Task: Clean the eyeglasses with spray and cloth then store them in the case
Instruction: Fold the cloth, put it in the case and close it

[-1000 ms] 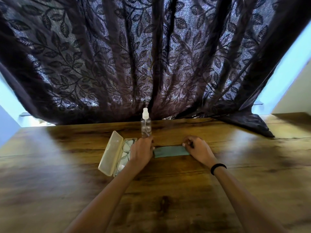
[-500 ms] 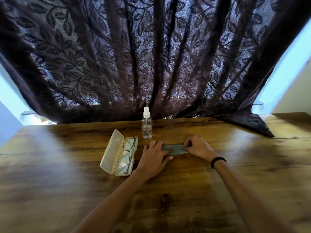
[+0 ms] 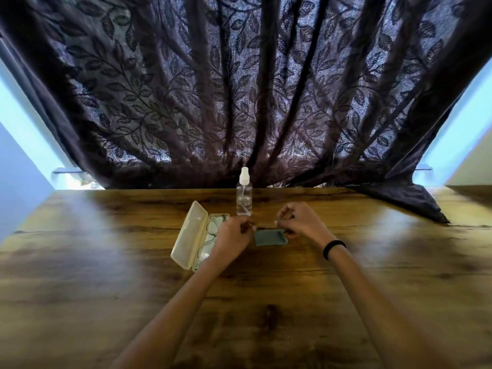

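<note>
A small grey-green cloth point(image 3: 270, 237) lies folded on the wooden table point(image 3: 106, 262), between my hands. My left hand point(image 3: 234, 237) has its fingers curled and pinches the cloth's left edge. My right hand point(image 3: 302, 219), with a black band on its wrist, pinches the right edge. Left of my left hand a cream glasses case point(image 3: 189, 234) lies open, and the thin-framed eyeglasses point(image 3: 211, 230) rest in its tray, partly hidden by that hand. A clear spray bottle point(image 3: 244, 199) with a white nozzle stands upright just behind the cloth.
A dark curtain point(image 3: 266, 102) with a leaf pattern hangs along the table's far edge, and its corner point(image 3: 410, 203) lies on the table at the back right. Bare wood stretches to the left, the right and the front.
My left hand, flat on the cloth half a second ago, has curled up at the cloth's left edge. The cloth looks shorter and wider now. Case, glasses and bottle have stayed put.
</note>
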Motion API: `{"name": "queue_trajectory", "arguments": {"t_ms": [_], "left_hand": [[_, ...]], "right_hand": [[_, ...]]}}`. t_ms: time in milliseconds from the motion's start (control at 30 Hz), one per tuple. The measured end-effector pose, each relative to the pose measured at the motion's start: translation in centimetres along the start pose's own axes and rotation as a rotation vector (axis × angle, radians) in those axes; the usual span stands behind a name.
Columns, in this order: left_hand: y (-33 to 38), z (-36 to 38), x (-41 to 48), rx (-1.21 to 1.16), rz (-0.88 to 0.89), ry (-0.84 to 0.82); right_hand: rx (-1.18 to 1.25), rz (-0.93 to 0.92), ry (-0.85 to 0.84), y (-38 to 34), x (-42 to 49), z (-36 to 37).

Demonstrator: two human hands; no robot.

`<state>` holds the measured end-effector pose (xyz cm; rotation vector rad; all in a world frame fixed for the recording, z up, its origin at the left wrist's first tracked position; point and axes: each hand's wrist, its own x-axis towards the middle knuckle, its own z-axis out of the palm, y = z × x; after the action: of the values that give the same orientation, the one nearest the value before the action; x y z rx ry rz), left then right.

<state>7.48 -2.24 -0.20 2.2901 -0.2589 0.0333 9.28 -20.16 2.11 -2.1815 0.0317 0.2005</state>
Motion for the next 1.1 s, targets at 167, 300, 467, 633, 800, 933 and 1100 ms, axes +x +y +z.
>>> {"name": "queue_trajectory", "arguments": {"t_ms": [167,300,467,633,800,933,1100], "left_hand": [[0.3,-0.4,0.6,-0.12,-0.145,-0.105],[0.6,-0.1,0.8,-0.193,-0.195,-0.126],[0.2,0.5,1.0,-0.088,-0.194,-0.11],[0.1,1.0,1.5,0.217,-0.103,0.028],[0.5,1.0,2.8,0.407,-0.038,-0.107],[0.4,1.3,3.3,0.42,-0.054,-0.159],[0.3,1.1,3.4,0.298,-0.067,-0.212]], "right_hand": [[-0.079,-0.057,0.002,-0.8,0.5,2.5],[-0.16,-0.073,-0.034,-0.6,0.5,3.9],[-0.06,-0.061,0.088,0.4,-0.3,2.6],[-0.08,0.06,0.176,1.9,-1.1,0.9],[-0.142,0.157,0.108,2.4,-0.9,1.3],[-0.1,0.185,0.109,2.2,-0.5,2.0],[-0.016,0.17,0.048,2.0,-0.4,2.3]]}}
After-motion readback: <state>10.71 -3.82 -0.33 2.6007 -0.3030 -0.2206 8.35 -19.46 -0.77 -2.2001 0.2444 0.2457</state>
